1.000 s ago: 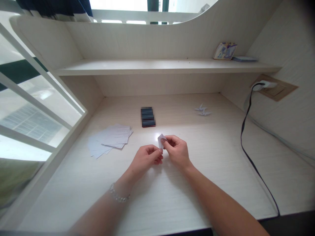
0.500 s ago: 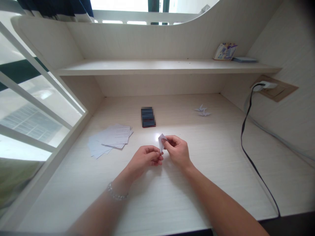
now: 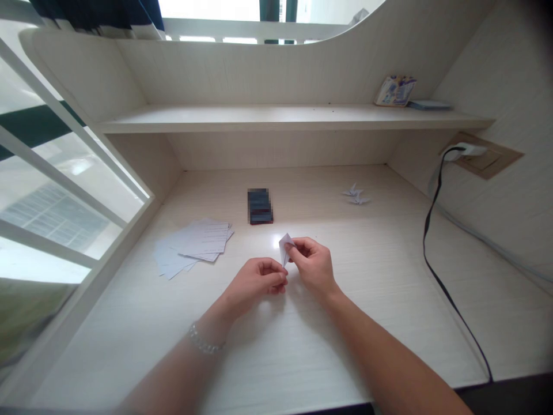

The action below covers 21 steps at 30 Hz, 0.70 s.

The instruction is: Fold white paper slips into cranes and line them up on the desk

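Note:
A small piece of folded white paper (image 3: 285,244) stands upright above the middle of the desk. Its right side is pinched between the thumb and fingers of my right hand (image 3: 311,260). My left hand (image 3: 260,278), with a beaded bracelet (image 3: 203,340) on its wrist, is closed at the paper's lower tip, thumb against fingers. Part of the folded paper is hidden behind the right thumb. Farther back on the right lie small folded paper cranes (image 3: 356,195). Several loose sheets of paper (image 3: 201,239) are spread in a pile on the left.
A dark, pixelated rectangular object (image 3: 260,206) lies behind my hands. On the right, a black cable (image 3: 432,265) runs from a wall socket (image 3: 490,158) to the desk's front edge. The shelf (image 3: 276,115) above holds a small colourful packet (image 3: 395,90) and a flat item (image 3: 429,105).
The folded paper has shifted very slightly to the right. My left fingers have changed their position a little at its lower tip; the right hand keeps its pinch.

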Available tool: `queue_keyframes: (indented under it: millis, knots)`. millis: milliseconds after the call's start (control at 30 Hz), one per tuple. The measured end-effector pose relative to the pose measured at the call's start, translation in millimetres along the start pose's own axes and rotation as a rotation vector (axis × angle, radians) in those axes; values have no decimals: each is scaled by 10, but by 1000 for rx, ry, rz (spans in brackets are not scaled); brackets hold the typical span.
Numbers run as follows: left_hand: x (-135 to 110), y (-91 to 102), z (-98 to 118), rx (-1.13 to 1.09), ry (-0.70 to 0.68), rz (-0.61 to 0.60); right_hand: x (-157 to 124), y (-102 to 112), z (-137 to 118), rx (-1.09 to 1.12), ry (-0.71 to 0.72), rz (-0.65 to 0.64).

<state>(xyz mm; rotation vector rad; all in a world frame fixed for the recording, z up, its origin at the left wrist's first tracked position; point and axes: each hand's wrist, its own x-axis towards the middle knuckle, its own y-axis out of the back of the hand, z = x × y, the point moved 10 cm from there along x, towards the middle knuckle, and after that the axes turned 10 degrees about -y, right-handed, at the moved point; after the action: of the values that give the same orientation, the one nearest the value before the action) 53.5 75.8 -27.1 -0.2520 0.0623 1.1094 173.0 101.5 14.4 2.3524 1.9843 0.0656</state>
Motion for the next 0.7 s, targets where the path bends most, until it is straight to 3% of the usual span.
queue_keyframes:
  millis: [167, 333, 533, 700]
  knots:
    - [11, 14, -5, 10, -13, 26, 3, -60, 38, 41, -21, -54]
    - [-20, 22, 60, 80, -38, -64, 37, -136, 163, 149, -142, -137]
    - [6, 347, 270, -6, -196, 208, -9, -305, 264, 240, -289, -302]
    - [31, 381, 253, -45, -231, 242, -54, -371, 272, 256, -306, -365]
